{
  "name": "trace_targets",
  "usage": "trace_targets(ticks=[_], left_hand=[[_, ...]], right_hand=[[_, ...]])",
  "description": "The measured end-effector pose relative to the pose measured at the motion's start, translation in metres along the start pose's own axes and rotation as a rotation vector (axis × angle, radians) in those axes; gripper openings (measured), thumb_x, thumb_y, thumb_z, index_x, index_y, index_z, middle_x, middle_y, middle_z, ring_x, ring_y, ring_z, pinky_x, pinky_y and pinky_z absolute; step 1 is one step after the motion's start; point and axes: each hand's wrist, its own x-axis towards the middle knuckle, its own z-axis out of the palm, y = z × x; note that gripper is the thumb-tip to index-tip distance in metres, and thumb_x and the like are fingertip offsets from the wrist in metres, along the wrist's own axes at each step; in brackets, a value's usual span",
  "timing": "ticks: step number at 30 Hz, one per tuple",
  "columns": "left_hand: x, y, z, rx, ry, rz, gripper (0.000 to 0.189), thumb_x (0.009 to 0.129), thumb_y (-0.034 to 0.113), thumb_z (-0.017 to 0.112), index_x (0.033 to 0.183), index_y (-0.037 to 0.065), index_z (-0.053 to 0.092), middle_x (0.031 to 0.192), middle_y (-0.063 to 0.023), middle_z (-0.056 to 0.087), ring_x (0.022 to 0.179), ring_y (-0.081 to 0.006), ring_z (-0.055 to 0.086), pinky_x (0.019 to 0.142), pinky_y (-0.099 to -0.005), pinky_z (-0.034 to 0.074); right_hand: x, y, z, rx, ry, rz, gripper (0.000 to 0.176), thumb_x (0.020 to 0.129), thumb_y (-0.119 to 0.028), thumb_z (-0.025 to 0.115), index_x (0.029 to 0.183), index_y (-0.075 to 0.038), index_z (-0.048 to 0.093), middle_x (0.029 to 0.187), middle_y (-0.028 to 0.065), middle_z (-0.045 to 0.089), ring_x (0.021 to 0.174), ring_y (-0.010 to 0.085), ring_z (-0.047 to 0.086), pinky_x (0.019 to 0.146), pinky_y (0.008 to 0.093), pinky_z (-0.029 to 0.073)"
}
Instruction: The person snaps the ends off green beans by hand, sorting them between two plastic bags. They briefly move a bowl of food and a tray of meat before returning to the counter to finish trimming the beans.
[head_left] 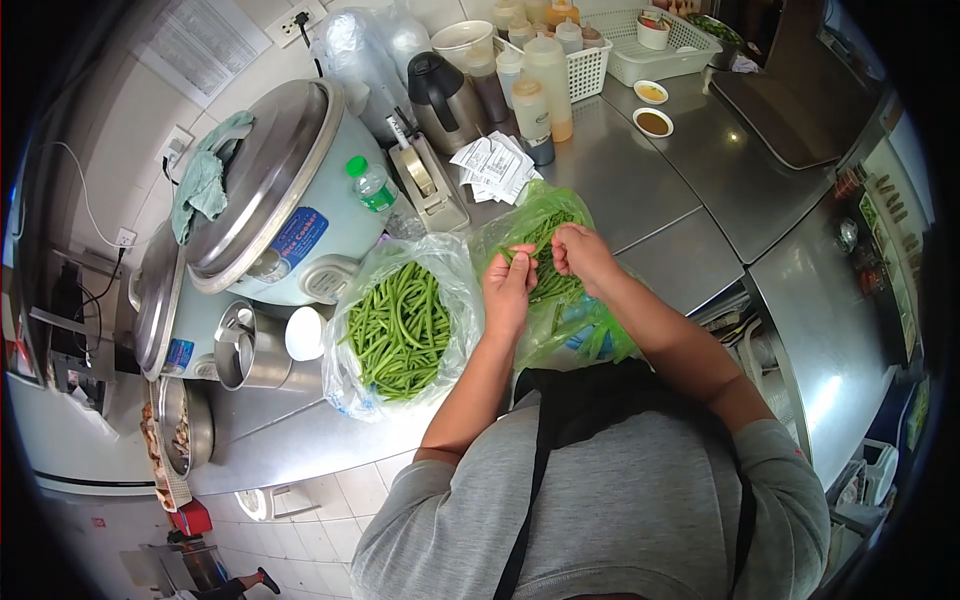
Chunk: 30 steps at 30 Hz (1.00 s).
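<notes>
Over the green plastic bag (612, 338), my left hand (510, 282) is closed in a pinch on a green bean (508, 256). My right hand (584, 256) is close beside it, its fingers pressed together; whatever they hold is too small to make out. Long green beans (552, 284) lie inside the green bag beneath both hands. To the left, a clear plastic bag (462, 318) stands open, filled with bean pieces (400, 330).
Two large rice cookers (345, 190) line the left side, with a steel pot (240, 350) and white cup (305, 333) in front. Behind the bags are a bottle (370, 185), tape dispenser (428, 185), receipts (495, 165), jug (445, 100) and squeeze bottles (546, 85). Sauce bowls (653, 123) sit farther right.
</notes>
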Motion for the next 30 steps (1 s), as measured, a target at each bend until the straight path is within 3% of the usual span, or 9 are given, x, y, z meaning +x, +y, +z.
trace_targets(ticks=[6,7,10,11,16,17,20,25,30], left_hand=[[-0.007,-0.01,-0.004,0.217,0.032,0.239,0.012,0.084,0.011,0.047,0.088,0.003,0.054,0.069,-0.0009,0.052,0.056,-0.006,0.043,0.05,-0.0187,0.035],[-0.011,-0.011,-0.007,0.315,0.028,0.301,0.011,0.084,0.01,0.048,0.088,0.002,0.054,0.069,-0.0011,0.052,0.056,-0.0061,0.043,0.051,-0.0188,0.035],[-0.019,0.002,-0.006,0.522,-0.001,0.494,0.012,0.084,0.012,0.046,0.083,0.002,0.053,0.069,-0.0013,0.051,0.058,-0.0062,0.043,0.052,-0.0191,0.035],[-0.02,0.008,-0.006,0.575,-0.012,0.56,0.013,0.085,0.013,0.045,0.081,0.003,0.053,0.069,-0.0013,0.051,0.058,-0.0062,0.043,0.052,-0.0192,0.035],[0.0,0.011,-0.022,0.294,0.098,0.377,0.021,0.088,0.021,0.04,0.073,0.007,0.045,0.066,-0.0015,0.047,0.058,-0.0073,0.042,0.053,-0.0211,0.034],[0.003,0.008,-0.025,0.224,0.12,0.338,0.02,0.088,0.021,0.04,0.074,0.007,0.044,0.066,-0.0014,0.047,0.057,-0.0075,0.042,0.052,-0.0214,0.034],[0.004,0.008,-0.027,0.125,0.129,0.202,0.017,0.087,0.021,0.042,0.076,0.009,0.043,0.066,-0.0008,0.046,0.052,-0.0073,0.039,0.048,-0.02,0.032],[0.009,-0.003,-0.032,0.154,0.07,-0.017,0.006,0.084,0.014,0.048,0.082,0.008,0.048,0.066,0.002,0.046,0.052,-0.004,0.038,0.047,-0.0167,0.03],[0.016,-0.02,-0.016,0.325,-0.035,0.003,0.012,0.081,0.008,0.05,0.093,0.004,0.053,0.068,0.0053,0.049,0.058,-0.0021,0.04,0.051,-0.0174,0.032]], right_hand=[[0.007,0.009,0.022,-0.098,0.051,-0.145,0.017,0.077,-0.014,0.038,0.068,-0.002,0.046,0.058,0.0054,0.047,0.048,0.013,0.044,0.046,0.0264,0.038],[0.016,0.015,0.019,-0.192,0.058,-0.174,0.019,0.077,-0.016,0.04,0.069,-0.001,0.048,0.059,0.0086,0.052,0.05,0.0186,0.05,0.049,0.0321,0.041],[0.03,0.016,0.003,-1.203,0.264,-0.525,0.021,0.079,-0.021,0.044,0.075,-0.003,0.053,0.068,0.0114,0.057,0.06,0.0248,0.056,0.056,0.0363,0.044],[0.029,0.018,0.0,-1.29,0.16,-0.536,0.019,0.078,-0.021,0.045,0.076,-0.005,0.055,0.072,0.0113,0.057,0.064,0.0258,0.056,0.059,0.0371,0.045],[0.004,0.028,0.007,-1.552,-0.333,-0.726,0.016,0.075,-0.019,0.046,0.081,-0.011,0.058,0.084,0.0093,0.054,0.08,0.0257,0.056,0.067,0.0384,0.044],[0.006,0.039,0.005,-1.604,-0.333,-0.78,0.015,0.073,-0.016,0.046,0.081,-0.013,0.059,0.085,0.0084,0.052,0.081,0.0253,0.055,0.067,0.0389,0.044],[0.009,0.043,0.001,-1.663,-0.282,-0.86,0.014,0.073,-0.015,0.047,0.08,-0.013,0.059,0.08,0.009,0.052,0.077,0.025,0.056,0.065,0.0373,0.045],[0.005,0.007,0.005,-1.186,-0.126,-0.778,0.012,0.076,-0.016,0.049,0.079,-0.008,0.057,0.077,0.0131,0.054,0.073,0.0287,0.055,0.064,0.0367,0.044],[0.001,-0.021,0.006,-0.767,-0.099,-0.762,0.014,0.079,-0.015,0.049,0.081,-0.001,0.053,0.08,0.0157,0.056,0.072,0.0292,0.055,0.064,0.0349,0.044]])
